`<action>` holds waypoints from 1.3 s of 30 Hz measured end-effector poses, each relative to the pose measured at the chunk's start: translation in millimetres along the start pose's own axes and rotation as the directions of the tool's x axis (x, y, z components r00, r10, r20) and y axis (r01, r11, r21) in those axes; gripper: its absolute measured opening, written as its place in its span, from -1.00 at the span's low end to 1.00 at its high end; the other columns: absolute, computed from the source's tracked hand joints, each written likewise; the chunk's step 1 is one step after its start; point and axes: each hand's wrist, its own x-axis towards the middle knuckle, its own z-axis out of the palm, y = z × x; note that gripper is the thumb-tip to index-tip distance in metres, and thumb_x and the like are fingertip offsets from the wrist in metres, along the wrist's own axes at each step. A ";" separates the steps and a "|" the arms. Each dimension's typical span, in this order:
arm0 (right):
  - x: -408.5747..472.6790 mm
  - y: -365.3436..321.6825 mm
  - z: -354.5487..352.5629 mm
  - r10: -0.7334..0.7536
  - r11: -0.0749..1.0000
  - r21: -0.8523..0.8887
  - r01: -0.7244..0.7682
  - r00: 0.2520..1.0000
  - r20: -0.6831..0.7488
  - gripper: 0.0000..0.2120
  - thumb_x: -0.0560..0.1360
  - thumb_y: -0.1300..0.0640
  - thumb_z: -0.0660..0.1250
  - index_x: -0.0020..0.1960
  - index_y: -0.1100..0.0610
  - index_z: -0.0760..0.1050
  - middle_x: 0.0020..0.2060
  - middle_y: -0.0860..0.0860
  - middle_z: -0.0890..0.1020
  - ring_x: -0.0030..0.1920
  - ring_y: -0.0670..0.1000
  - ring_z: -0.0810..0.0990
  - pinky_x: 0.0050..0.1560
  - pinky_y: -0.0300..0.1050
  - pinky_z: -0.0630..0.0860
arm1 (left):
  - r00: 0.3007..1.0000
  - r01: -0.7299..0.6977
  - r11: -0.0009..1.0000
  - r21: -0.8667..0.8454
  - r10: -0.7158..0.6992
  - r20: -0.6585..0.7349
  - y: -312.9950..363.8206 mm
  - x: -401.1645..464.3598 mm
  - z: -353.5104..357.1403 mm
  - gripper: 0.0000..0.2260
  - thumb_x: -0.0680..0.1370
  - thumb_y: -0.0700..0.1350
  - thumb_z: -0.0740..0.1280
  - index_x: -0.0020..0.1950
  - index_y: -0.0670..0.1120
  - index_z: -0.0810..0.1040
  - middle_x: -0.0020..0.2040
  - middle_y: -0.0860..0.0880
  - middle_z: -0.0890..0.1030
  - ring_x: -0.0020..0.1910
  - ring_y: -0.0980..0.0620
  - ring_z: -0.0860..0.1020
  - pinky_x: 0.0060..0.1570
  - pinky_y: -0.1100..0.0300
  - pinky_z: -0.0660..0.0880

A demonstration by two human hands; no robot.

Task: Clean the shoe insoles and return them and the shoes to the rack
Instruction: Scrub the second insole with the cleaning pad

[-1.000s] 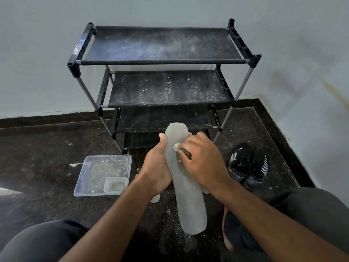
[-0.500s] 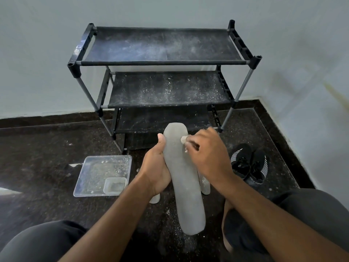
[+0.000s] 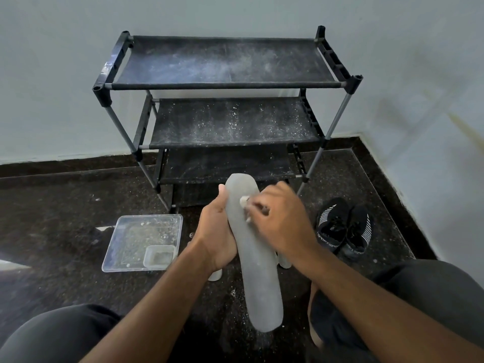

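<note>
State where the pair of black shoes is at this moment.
In the head view the black shoes stand together on the dark floor at right, beside the rack's front right leg and just beyond the right hand.

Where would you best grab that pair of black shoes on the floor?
Probably the black shoes by their heel collars, from above: they stand upright side by side, openings up, so fingers could hook into both at once. The right hand is nearest.
</note>
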 end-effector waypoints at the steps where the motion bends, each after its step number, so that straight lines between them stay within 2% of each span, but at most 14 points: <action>1: -6.1 -6.0 3.5 -0.074 0.997 0.002 0.074 0.996 0.039 -0.83 0.55 0.10 0.40 -0.17 0.14 0.65 -0.26 -0.06 0.56 -0.13 -0.08 0.39 -0.10 -0.19 0.39 | 1.000 0.008 1.000 -0.007 -0.008 0.005 0.8 0.6 -0.3 -0.29 0.68 0.33 0.04 0.38 -0.25 0.58 0.25 -0.28 0.66 0.19 -0.19 0.67 0.27 -0.10 0.54; 4: -9.4 -7.1 4.7 -0.199 0.980 -0.008 0.200 0.977 0.070 -0.82 0.54 0.13 0.40 -0.22 0.16 0.62 -0.28 -0.03 0.55 -0.15 -0.05 0.39 -0.10 -0.16 0.39 | 0.998 0.039 0.999 0.000 -0.039 0.048 0.7 0.3 -0.9 -0.25 0.66 0.37 0.02 0.33 -0.23 0.63 0.19 -0.28 0.68 0.13 -0.20 0.70 0.12 -0.10 0.64; 6: 1.3 1.6 0.2 -0.136 0.990 -0.030 0.136 0.991 0.015 -0.80 0.56 0.13 0.38 -0.23 0.15 0.62 -0.28 -0.03 0.56 -0.14 -0.03 0.40 -0.10 -0.10 0.41 | 0.996 0.040 0.998 0.049 -0.044 0.073 -3.5 -0.9 2.1 -0.26 0.67 0.37 -0.01 0.33 -0.21 0.64 0.16 -0.28 0.69 0.08 -0.19 0.71 -0.01 -0.05 0.67; 9: 9.6 6.5 -7.0 -0.039 0.999 0.008 0.040 0.998 -0.042 -0.85 0.56 0.12 0.39 -0.17 0.11 0.66 -0.26 -0.06 0.59 -0.12 -0.05 0.41 -0.08 -0.17 0.39 | 0.996 0.040 0.995 0.093 -0.048 0.081 -7.3 -2.4 7.8 -0.28 0.67 0.35 -0.01 0.38 -0.17 0.61 0.23 -0.28 0.67 0.17 -0.19 0.68 0.08 -0.05 0.64; 12: -6.9 -9.2 -3.0 -0.179 0.982 0.068 0.177 0.983 0.034 -0.81 0.54 0.18 0.40 -0.25 0.14 0.60 -0.30 -0.05 0.55 -0.15 -0.05 0.38 -0.07 -0.20 0.35 | 0.993 0.064 0.996 0.066 -0.070 0.093 0.5 3.8 -0.1 -0.20 0.64 0.41 -0.02 0.39 -0.22 0.60 0.23 -0.27 0.66 0.20 -0.19 0.67 0.18 -0.08 0.61; 14: -19.8 -18.2 2.7 -0.265 0.960 0.124 0.251 0.958 0.109 -0.76 0.55 0.20 0.38 -0.30 0.17 0.57 -0.33 -0.03 0.53 -0.16 -0.02 0.40 -0.08 -0.10 0.40 | 0.992 0.080 0.995 0.066 -0.087 0.096 6.9 6.7 -6.8 -0.12 0.61 0.47 -0.06 0.42 -0.25 0.56 0.34 -0.27 0.61 0.32 -0.20 0.60 0.34 -0.09 0.50; 17: -19.3 -15.9 6.4 -0.312 0.950 0.061 0.306 0.943 0.116 -0.75 0.56 0.19 0.35 -0.29 0.17 0.57 -0.32 -0.02 0.53 -0.17 -0.01 0.40 -0.12 0.01 0.42 | 0.992 0.092 0.994 0.061 -0.097 0.084 6.2 8.4 -10.1 -0.13 0.61 0.46 -0.05 0.42 -0.25 0.57 0.34 -0.26 0.61 0.33 -0.20 0.60 0.36 -0.08 0.50; 21: 0.2 0.5 -0.1 -0.183 0.983 -0.040 0.182 0.983 -0.022 -0.80 0.57 0.18 0.34 -0.22 0.17 0.61 -0.29 -0.02 0.55 -0.16 -0.02 0.36 -0.15 0.01 0.43 | 0.991 0.085 0.993 0.082 -0.093 0.093 -5.2 4.1 1.7 -0.26 0.67 0.37 -0.01 0.31 -0.20 0.64 0.10 -0.25 0.71 0.06 -0.16 0.71 -0.03 -0.03 0.68; 23: 1.8 2.4 -1.6 -0.126 0.992 -0.031 0.124 0.990 -0.058 -0.81 0.57 0.17 0.35 -0.20 0.17 0.62 -0.27 -0.02 0.57 -0.16 -0.02 0.37 -0.14 -0.02 0.43 | 0.990 0.086 0.992 0.091 -0.095 0.104 -6.1 3.8 3.9 -0.27 0.67 0.36 -0.02 0.32 -0.19 0.65 0.09 -0.24 0.71 0.06 -0.16 0.72 -0.04 -0.02 0.68; 25: -6.4 -4.2 1.3 -0.153 0.988 -0.001 0.153 0.988 -0.028 -0.79 0.56 0.19 0.36 -0.24 0.19 0.59 -0.29 -0.01 0.55 -0.16 -0.02 0.37 -0.13 -0.05 0.42 | 0.992 0.081 0.993 0.083 -0.089 0.095 -0.9 5.7 0.3 -0.24 0.66 0.39 -0.03 0.36 -0.20 0.61 0.13 -0.24 0.71 0.11 -0.16 0.71 0.04 -0.04 0.65; 28: -21.8 -15.5 7.7 -0.250 0.968 0.028 0.249 0.966 0.062 -0.77 0.56 0.18 0.35 -0.27 0.19 0.57 -0.31 -0.01 0.53 -0.17 -0.02 0.38 -0.12 -0.03 0.41 | 0.991 0.095 0.994 0.062 -0.101 0.093 5.0 10.3 -9.3 -0.15 0.63 0.44 -0.04 0.45 -0.26 0.52 0.36 -0.26 0.61 0.37 -0.19 0.58 0.42 -0.07 0.45; 34: -1.5 0.2 2.5 -0.140 0.990 -0.022 0.138 0.984 -0.110 -0.83 0.57 0.17 0.36 -0.17 0.15 0.64 -0.27 -0.05 0.57 -0.15 -0.03 0.39 -0.14 -0.04 0.43 | 0.989 0.099 0.992 0.080 -0.108 0.105 -8.0 4.3 -0.7 -0.29 0.67 0.36 0.01 0.30 -0.17 0.66 0.10 -0.23 0.71 0.07 -0.15 0.71 0.03 -0.04 0.65; 37: -3.6 -2.4 1.7 -0.120 0.992 0.011 0.123 0.984 -0.128 -0.85 0.56 0.20 0.39 -0.18 0.15 0.64 -0.28 -0.05 0.56 -0.15 -0.05 0.38 -0.11 -0.17 0.39 | 0.989 0.098 0.994 0.052 -0.103 0.102 -6.8 5.2 1.1 -0.31 0.66 0.37 0.02 0.27 -0.12 0.69 0.11 -0.23 0.69 0.09 -0.15 0.68 0.17 -0.09 0.60; 39: -14.2 -10.9 6.8 -0.187 0.981 0.042 0.189 0.981 -0.057 -0.82 0.55 0.22 0.39 -0.23 0.17 0.61 -0.30 -0.03 0.55 -0.15 -0.04 0.37 -0.10 -0.18 0.37 | 0.988 0.106 0.994 0.000 -0.106 0.109 -2.8 9.9 -3.8 -0.29 0.63 0.43 0.00 0.38 -0.05 0.64 0.27 -0.27 0.63 0.28 -0.22 0.61 0.41 -0.17 0.44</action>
